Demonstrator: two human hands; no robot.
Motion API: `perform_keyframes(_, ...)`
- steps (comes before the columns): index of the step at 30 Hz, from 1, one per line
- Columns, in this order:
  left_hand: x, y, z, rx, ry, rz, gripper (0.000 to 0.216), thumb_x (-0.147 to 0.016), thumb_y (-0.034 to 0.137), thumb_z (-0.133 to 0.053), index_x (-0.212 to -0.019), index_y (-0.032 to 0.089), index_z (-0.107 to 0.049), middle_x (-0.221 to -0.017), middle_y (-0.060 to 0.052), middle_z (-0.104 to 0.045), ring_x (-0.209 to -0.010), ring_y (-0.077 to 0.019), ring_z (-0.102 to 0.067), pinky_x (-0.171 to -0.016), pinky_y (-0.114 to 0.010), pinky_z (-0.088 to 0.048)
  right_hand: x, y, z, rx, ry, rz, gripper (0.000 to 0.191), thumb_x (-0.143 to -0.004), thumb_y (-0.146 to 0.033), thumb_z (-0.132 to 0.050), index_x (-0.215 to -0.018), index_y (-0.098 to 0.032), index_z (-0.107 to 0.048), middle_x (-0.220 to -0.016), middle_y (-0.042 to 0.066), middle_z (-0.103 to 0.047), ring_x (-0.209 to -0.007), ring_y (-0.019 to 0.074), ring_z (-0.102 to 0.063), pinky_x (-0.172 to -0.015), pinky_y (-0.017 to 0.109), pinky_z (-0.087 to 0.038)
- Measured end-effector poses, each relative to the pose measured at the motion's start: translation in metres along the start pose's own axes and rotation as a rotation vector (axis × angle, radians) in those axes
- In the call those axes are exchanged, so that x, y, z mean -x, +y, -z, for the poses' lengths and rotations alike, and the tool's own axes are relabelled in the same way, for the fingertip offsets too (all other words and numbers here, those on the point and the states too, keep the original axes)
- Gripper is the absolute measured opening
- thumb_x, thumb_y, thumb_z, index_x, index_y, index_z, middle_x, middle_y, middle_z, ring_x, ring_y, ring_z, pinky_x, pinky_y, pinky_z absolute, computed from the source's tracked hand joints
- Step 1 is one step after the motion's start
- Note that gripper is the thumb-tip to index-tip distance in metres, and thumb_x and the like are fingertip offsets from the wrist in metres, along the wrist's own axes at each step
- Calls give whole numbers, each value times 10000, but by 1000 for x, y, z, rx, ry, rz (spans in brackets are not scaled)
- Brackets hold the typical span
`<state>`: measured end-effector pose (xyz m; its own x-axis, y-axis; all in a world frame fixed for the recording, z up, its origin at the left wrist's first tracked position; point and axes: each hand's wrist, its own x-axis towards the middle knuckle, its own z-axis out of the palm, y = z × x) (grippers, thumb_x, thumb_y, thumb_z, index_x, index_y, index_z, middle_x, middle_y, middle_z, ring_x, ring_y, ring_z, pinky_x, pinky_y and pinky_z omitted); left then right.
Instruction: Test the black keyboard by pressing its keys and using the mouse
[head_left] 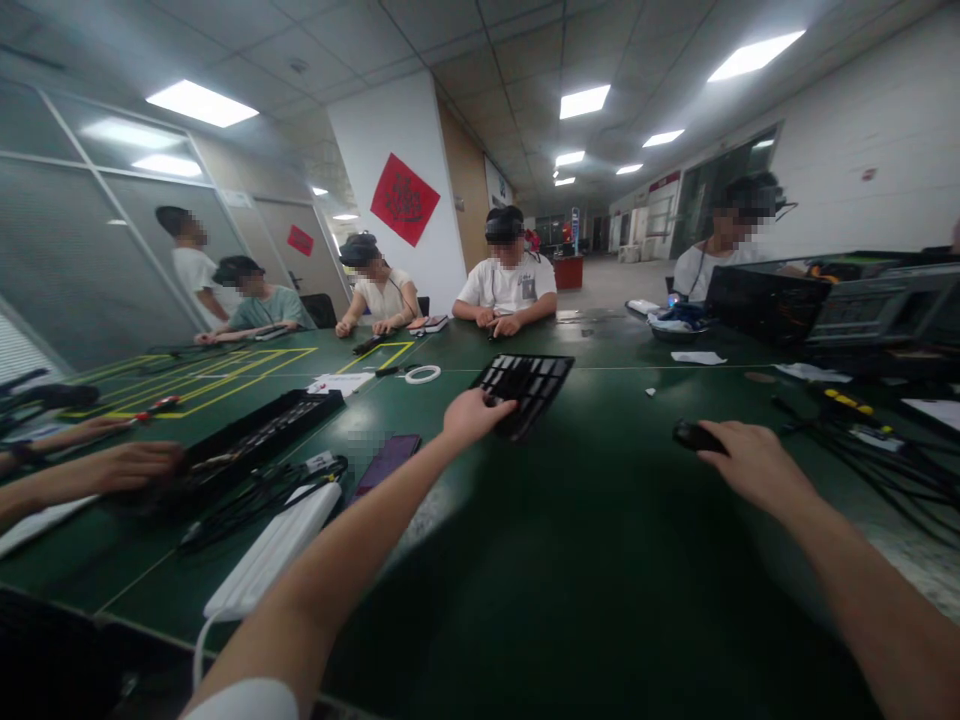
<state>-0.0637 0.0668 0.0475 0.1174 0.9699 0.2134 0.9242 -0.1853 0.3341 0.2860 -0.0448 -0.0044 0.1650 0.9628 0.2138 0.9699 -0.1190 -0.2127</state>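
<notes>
In my left hand (476,418) is a black slotted panel (536,385), a flat grid with rows of light openings. My fingers grip its near left edge, and it is tilted above the green table (570,560). Farther right, my right hand (754,460) is closed on a small black rounded object (699,437); its exact kind does not show, and part of it is hidden by my fingers. The two hands are well apart.
Left of my forearm lie a white power strip (274,550), black cables (262,505) and a purple phone-like slab (388,462). A co-worker's hand (142,470) touches a long black tray (262,440). An opened computer case (832,300) and cables (870,450) are at right.
</notes>
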Motion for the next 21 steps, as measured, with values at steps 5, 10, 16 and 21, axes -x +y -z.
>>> perform_keyframes(5, -58, -65, 19, -294, 52, 346, 650, -655, 646, -463, -926, 85, -647, -986, -185, -627, -947, -320, -571, -714, -332, -439, 0, 26, -12, 184, -103, -153, 467, -803, -305, -366, -1219, -119, -468, -1218, 201, -486, -1081, 388, -447, -820, 481, -384)
perform_keyframes(10, -77, -105, 7, -350, 8, 450, 606, -654, 570, -511, -999, 86, -627, -1075, -191, -596, -1003, -333, -544, -771, -369, -434, -3, 32, -19, 237, 7, -120, 591, -719, -414, -499, -1226, -117, -448, -1260, 185, -458, -1158, 403, -376, -864, 552, -363)
perform_keyframes(16, -75, -93, 4, -301, 12, 419, 469, -652, 493, -580, -877, 84, -631, -1032, -200, -605, -985, -336, -546, -764, -365, -431, -2, 21, -14, 118, -116, -147, 374, -758, -285, -448, -1077, -133, -568, -1114, 161, -572, -1030, 360, -505, -844, 502, -403)
perform_keyframes(21, -48, -35, -3, -148, 33, 247, 590, -718, 629, -450, -841, 74, -611, -888, -153, -634, -876, -263, -581, -688, -304, -427, 1, -31, -10, -355, -135, 40, 484, -753, -282, -478, -1207, -115, -464, -1201, 118, -527, -1111, 243, -477, -974, 403, -353)
